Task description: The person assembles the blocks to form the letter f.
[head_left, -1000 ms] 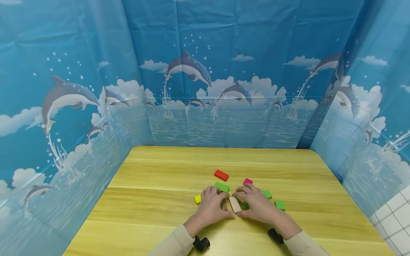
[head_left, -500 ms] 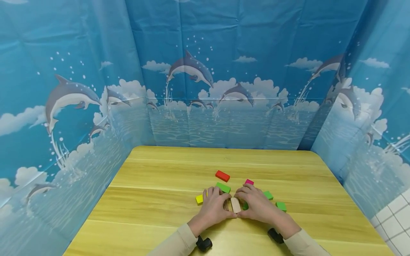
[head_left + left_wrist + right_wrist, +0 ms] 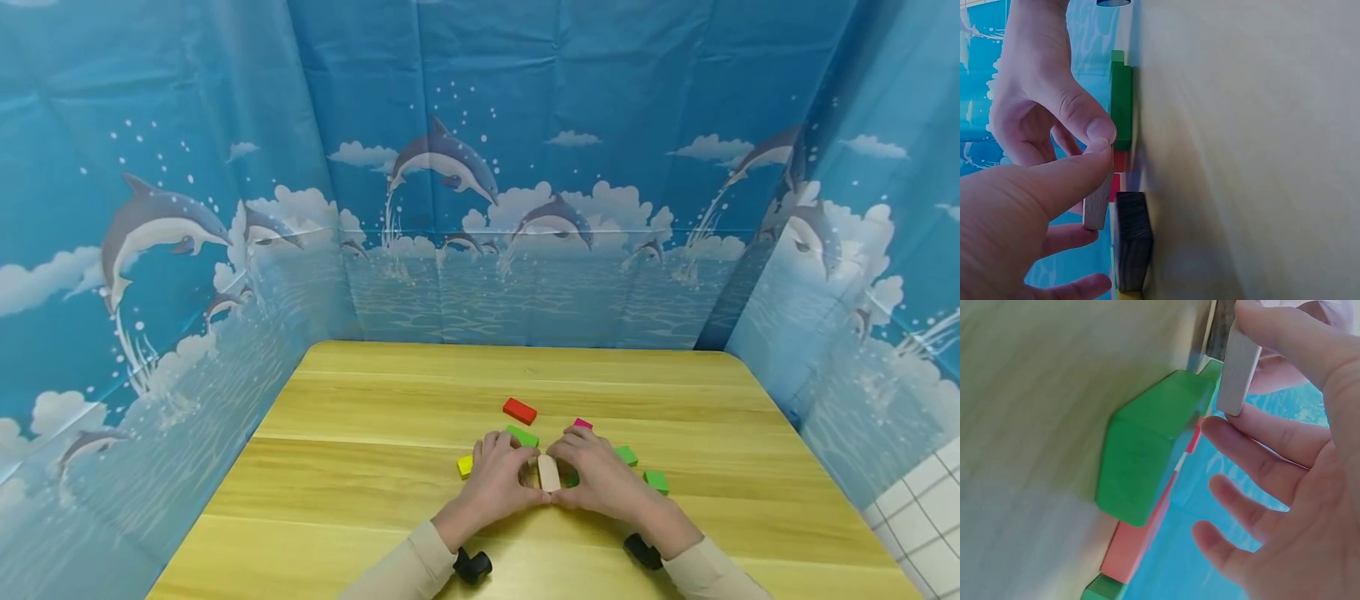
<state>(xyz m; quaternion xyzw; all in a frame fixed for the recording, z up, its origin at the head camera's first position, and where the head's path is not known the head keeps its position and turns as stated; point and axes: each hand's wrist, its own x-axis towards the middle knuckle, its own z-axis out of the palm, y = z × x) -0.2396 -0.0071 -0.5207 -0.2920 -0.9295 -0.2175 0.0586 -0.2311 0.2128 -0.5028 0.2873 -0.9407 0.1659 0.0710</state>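
A pale wooden block (image 3: 549, 473) hangs just above the table, held at its ends between both hands. My left hand (image 3: 497, 482) pinches it with the thumb on the near end and a fingertip at the far end. My right hand (image 3: 596, 477) pinches it the same way, its thumb meeting the left thumb. In the left wrist view, the block (image 3: 1097, 203) is off the table beside a dark brown block (image 3: 1134, 240). A dark green block (image 3: 1147, 444) stands below my right hand in the right wrist view. Its lower fingers are spread and touch nothing.
Beyond the hands on the table (image 3: 360, 467) lie a red block (image 3: 519, 411), a light green block (image 3: 522, 436) and a pink block (image 3: 582, 424). A yellow block (image 3: 465, 466) is at the left; green blocks (image 3: 656, 482) are at the right. A dolphin-print curtain surrounds the table.
The thumbs have come together at the block's near end. Both hands and the pale block have shifted slightly, the block a little farther forward. The other blocks stay put.
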